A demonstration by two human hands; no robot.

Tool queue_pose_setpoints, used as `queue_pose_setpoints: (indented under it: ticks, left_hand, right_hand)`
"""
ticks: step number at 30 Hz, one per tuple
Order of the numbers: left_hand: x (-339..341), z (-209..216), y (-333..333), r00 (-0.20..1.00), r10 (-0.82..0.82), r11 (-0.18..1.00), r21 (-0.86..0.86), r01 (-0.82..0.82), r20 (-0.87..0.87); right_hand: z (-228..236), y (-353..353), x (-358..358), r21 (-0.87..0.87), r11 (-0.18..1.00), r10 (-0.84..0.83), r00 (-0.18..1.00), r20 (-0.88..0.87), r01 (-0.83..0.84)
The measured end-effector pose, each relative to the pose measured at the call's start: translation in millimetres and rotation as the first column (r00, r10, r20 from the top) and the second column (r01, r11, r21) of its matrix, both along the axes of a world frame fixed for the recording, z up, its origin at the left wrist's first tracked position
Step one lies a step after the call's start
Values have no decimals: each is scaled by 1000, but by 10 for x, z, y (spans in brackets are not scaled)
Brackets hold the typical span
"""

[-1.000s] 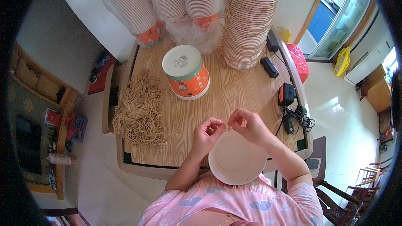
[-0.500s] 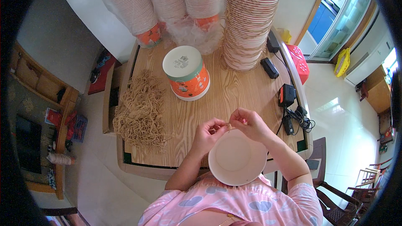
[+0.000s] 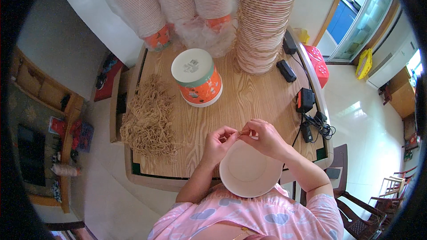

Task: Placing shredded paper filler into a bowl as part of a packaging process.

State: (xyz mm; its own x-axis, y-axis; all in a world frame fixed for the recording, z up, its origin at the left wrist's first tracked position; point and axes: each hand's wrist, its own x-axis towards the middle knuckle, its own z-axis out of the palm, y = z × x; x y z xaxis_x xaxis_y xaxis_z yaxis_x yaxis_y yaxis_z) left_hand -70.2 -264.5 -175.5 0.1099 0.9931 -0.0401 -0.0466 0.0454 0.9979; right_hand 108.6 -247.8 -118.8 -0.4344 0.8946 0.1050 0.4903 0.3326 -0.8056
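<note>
A white paper bucket (image 3: 250, 169) rests against my body at the table's near edge, its open mouth facing up toward me. At its far rim my left hand (image 3: 219, 144) and my right hand (image 3: 263, 137) meet, fingertips pinched together. Between them is a bit of tan cord, mostly covered by the fingers. On the left of the table lies a loose pile of tan cords (image 3: 149, 120). Beyond my hands an orange and green paper bucket (image 3: 202, 88) stands upside down, its white base up.
Tall nested stacks of paper buckets rise at the back, the right stack (image 3: 266, 22) with cords hanging from it. Clear plastic wrap (image 3: 207, 38) bunches beside them. Along the right edge sit a black and orange battery (image 3: 304, 101) and a charger with coiled cable (image 3: 318, 129).
My right hand has shifted slightly down and its fingers have closed in nearer to the left fingertips. The bucket against me has moved very little.
</note>
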Motion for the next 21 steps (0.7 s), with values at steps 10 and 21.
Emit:
queue_pose_setpoints:
  ticks: [10,21]
  left_hand:
    - [-16,291,-9,909,174,883,468,26,-378]
    - [-10,310,12,876,177,888,456,55,-449]
  right_hand:
    - [-13,-2,-9,-1,1000,14,999,-33,-14]
    - [-17,-8,-10,39,999,23,999,-41,-21]
